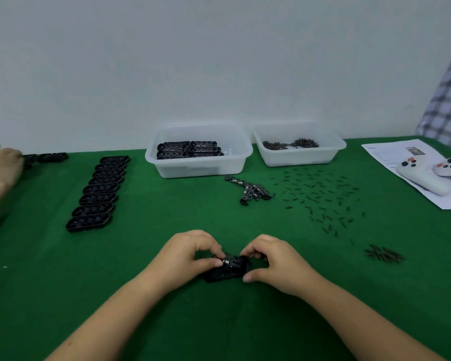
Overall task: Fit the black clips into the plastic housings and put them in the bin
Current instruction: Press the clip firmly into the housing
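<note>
Now | left hand [190, 252] and right hand [274, 261] both grip one black housing [228, 268] between them, low on the green bench [167, 321] | bin [198, 162] of finished housings straight beyond the hands | loose clips [320, 196] beyond-right.

I see a small assembly bench: green cloth [63, 269], rows of housings [97, 194], parts bins [198, 162], bare wall [167, 61].

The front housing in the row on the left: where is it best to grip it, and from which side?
Grip the front housing by its two long side walls, coming from above with a free hand. It lies flat on the green cloth, open side up; its near edge is free, while the next housing sits close behind it, so an end-to-end grip looks harder.
</note>
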